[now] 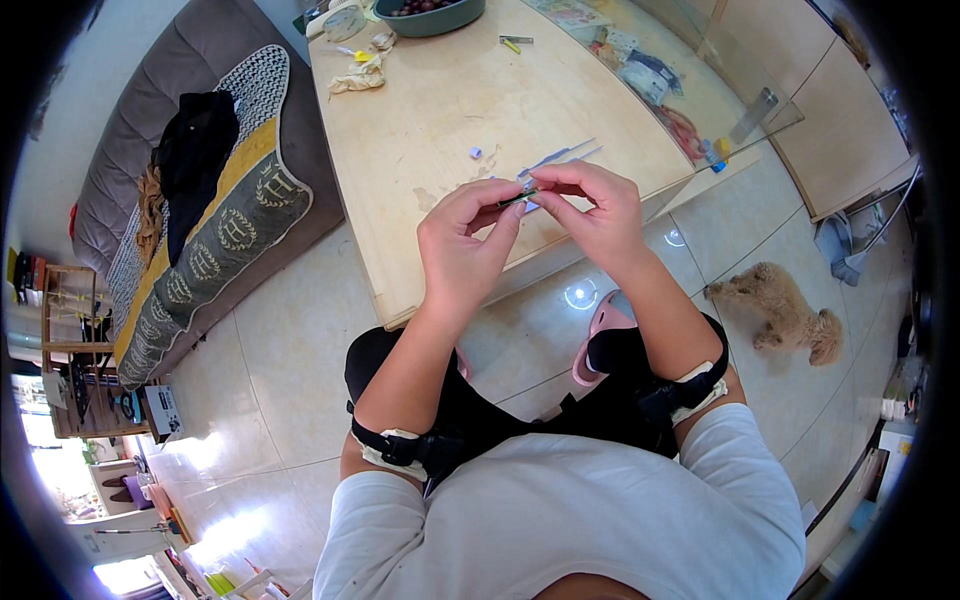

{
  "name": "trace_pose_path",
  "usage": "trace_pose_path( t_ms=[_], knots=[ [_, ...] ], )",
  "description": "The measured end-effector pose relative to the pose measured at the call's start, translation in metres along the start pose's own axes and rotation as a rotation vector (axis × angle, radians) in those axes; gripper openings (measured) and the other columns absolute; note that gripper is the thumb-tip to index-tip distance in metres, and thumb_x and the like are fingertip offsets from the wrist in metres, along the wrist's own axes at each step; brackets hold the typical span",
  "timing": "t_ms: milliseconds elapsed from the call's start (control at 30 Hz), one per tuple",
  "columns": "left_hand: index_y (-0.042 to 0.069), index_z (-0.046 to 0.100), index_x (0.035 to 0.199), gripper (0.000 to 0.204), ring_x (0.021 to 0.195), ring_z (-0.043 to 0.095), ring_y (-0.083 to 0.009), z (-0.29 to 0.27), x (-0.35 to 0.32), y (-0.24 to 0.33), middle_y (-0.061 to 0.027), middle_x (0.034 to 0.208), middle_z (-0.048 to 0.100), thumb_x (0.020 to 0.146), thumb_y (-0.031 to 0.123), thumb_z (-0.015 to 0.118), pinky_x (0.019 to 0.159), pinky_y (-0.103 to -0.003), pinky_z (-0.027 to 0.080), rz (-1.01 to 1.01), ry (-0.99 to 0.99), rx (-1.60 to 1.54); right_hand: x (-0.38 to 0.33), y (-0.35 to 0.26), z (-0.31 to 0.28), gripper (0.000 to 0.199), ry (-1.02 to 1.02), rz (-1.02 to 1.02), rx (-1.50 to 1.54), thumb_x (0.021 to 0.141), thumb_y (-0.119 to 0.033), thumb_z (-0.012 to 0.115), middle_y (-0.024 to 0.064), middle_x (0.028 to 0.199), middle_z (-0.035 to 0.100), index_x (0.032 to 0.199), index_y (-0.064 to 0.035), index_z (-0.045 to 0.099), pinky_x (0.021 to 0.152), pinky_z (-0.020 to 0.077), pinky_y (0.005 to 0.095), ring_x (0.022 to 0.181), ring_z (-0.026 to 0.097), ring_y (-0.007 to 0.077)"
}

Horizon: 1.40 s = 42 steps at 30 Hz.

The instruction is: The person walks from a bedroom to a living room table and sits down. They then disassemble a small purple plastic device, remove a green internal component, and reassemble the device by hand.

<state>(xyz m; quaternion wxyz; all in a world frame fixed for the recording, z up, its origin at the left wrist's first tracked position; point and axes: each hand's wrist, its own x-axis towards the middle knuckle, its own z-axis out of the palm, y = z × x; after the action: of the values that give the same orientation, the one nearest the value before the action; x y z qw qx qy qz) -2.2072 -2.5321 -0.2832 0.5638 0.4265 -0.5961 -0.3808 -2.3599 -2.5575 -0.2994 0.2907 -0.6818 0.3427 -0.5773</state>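
Both hands meet above the near edge of the pale wooden table (420,130). Between their fingertips is a small, thin, dark piece (515,199) with a pale bit by it; its kind is too small to make out. My left hand (465,235) pinches the piece from the left, thumb and forefinger closed. From the other side, my right hand (600,210) grips it, thumb and forefinger together. Just beyond the fingers lies a clear and blue plastic strip (570,152), partly hidden by the hands. A small purple block (475,153) rests on the table to its left.
Farther back on the table are a grey-green bowl (432,20) of dark round fruit, crumpled wrappers (360,75) and a small metal tool (515,42). A glass panel (760,110) stands at right. A grey sofa (130,90) is at left; a curly brown dog (780,310) stands on the tiles.
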Motion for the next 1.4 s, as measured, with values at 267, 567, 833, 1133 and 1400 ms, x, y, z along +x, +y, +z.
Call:
trace_pose_path(
  t_ms=[267, 567, 833, 1133, 1400],
  knots=[
    [-0.004, 0.061, 0.095, 0.018, 0.085, 0.061, -0.0141, -0.0024, -0.0001, 0.0014, -0.0104, 0.094, 0.062, 0.077, -0.004, 0.063, 0.076, -0.024, 0.051, 0.028, -0.017, 0.073, 0.0026, -0.0008, -0.0012, 0.015, -0.036, -0.082, -0.04, 0.072, 0.002, 0.066, 0.0087, 0.081, 0.065, 0.086, -0.002, 0.065, 0.062, 0.0492, 0.0245, 0.07, 0.063, 0.0166],
    [-0.004, 0.061, 0.094, 0.018, 0.084, 0.061, -0.0132, -0.0004, -0.0016, 0.0044, -0.0103, 0.094, 0.062, 0.077, -0.005, 0.063, 0.075, -0.023, 0.051, -0.048, 0.016, 0.042, 0.0046, -0.0029, -0.0018, 0.013, -0.067, -0.065, -0.029, 0.073, 0.004, 0.064, 0.0089, 0.081, 0.064, 0.085, -0.0014, 0.063, 0.062, 0.0478, 0.0251, 0.071, 0.062, 0.0179],
    [-0.004, 0.06, 0.093, 0.017, 0.086, 0.061, -0.0143, 0.0, -0.0012, 0.0009, -0.012, 0.097, 0.062, 0.076, -0.007, 0.063, 0.076, -0.023, 0.051, -0.044, 0.02, 0.002, 0.0039, -0.0009, -0.0011, 0.013, -0.076, -0.034, 0.003, 0.074, 0.004, 0.063, 0.0093, 0.082, 0.064, 0.086, -0.0008, 0.064, 0.064, 0.0492, 0.0248, 0.073, 0.062, 0.0171],
    [-0.004, 0.062, 0.094, 0.017, 0.087, 0.061, -0.0145, -0.0002, 0.0005, 0.0023, -0.0116, 0.098, 0.062, 0.077, -0.006, 0.062, 0.076, -0.023, 0.05, -0.007, -0.012, 0.036, 0.0032, 0.0009, -0.0004, 0.014, -0.041, -0.008, 0.042, 0.074, 0.003, 0.064, 0.009, 0.083, 0.064, 0.088, -0.0004, 0.064, 0.066, 0.0511, 0.0248, 0.074, 0.064, 0.0163],
    [-0.004, 0.062, 0.095, 0.017, 0.087, 0.061, -0.0148, -0.0006, 0.0012, 0.0004, -0.0115, 0.099, 0.061, 0.078, -0.006, 0.061, 0.076, -0.023, 0.05, 0.005, -0.031, 0.028, 0.0021, 0.0, -0.0008, 0.018, -0.029, 0.032, 0.026, 0.074, 0.002, 0.065, 0.0092, 0.084, 0.065, 0.092, -0.0002, 0.063, 0.069, 0.051, 0.0255, 0.077, 0.065, 0.0169]
  ],
)
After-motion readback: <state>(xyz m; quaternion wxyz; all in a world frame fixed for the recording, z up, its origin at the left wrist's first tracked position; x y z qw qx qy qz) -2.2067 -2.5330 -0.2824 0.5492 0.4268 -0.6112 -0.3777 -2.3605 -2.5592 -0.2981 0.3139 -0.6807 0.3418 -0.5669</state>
